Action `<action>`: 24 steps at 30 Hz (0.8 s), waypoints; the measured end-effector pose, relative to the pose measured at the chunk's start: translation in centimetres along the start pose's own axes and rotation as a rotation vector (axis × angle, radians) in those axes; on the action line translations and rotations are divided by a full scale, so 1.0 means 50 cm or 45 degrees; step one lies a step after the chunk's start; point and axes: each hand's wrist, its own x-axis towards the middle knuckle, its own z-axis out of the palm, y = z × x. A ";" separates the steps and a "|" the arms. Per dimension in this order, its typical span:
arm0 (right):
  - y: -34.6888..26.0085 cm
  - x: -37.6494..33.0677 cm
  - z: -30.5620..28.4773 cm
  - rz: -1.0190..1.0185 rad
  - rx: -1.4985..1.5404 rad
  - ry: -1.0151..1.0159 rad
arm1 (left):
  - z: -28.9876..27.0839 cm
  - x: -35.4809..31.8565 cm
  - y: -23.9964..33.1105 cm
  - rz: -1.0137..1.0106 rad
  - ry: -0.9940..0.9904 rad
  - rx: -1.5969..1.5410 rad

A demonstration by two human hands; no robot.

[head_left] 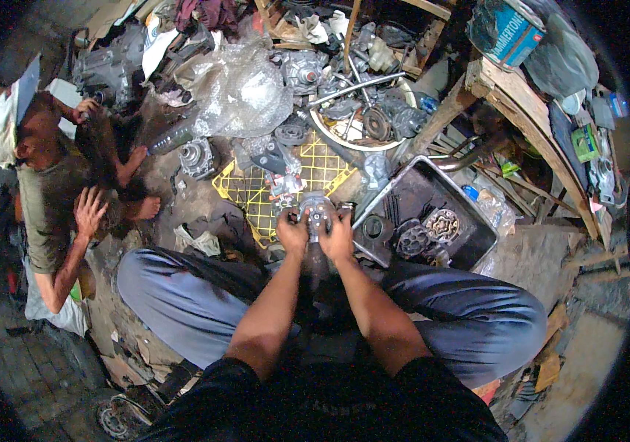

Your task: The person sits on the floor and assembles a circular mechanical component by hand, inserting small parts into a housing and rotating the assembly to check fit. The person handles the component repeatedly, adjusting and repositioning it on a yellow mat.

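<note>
Between my knees, my left hand (293, 231) and my right hand (338, 236) grip a rounded grey metal machine part (318, 212) from both sides. Small holes show on the face of this part; its underside is hidden. Just beyond it lies a yellow plastic grid (256, 208) with grey metal pieces and small packets (285, 186) on it. Right of my right hand a dark metal tray (486, 254) holds a round toothed metal part (442, 225), a dark disc with holes (412, 239) and a dark ring-shaped part (376, 229).
A person (57, 191) in a cap sits on the left. Bubble wrap (245, 85) and a geared metal part (197, 158) lie beyond the grid. A round basin (374, 146) of metal parts stands at the back. On the right, a wooden bench (543, 129) carries a blue-labelled bucket (505, 33).
</note>
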 end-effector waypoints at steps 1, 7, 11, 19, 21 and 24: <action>-0.002 -0.005 -0.001 -0.077 -0.055 -0.003 | 0.002 0.004 0.002 0.052 0.026 -0.011; -0.020 -0.010 -0.005 -0.097 -0.130 -0.153 | 0.027 0.021 -0.055 -0.021 -0.069 0.004; -0.004 0.001 0.000 -0.031 -0.124 -0.137 | 0.032 0.022 -0.037 -0.093 -0.183 -0.058; -0.011 -0.002 0.008 -0.041 0.037 0.038 | 0.038 0.018 -0.021 0.049 -0.044 -0.186; -0.009 -0.004 0.017 -0.073 0.056 0.132 | 0.036 0.028 -0.028 -0.064 -0.164 -0.200; -0.017 0.013 0.017 -0.266 0.010 0.269 | 0.046 0.048 -0.061 -0.302 -0.321 -0.365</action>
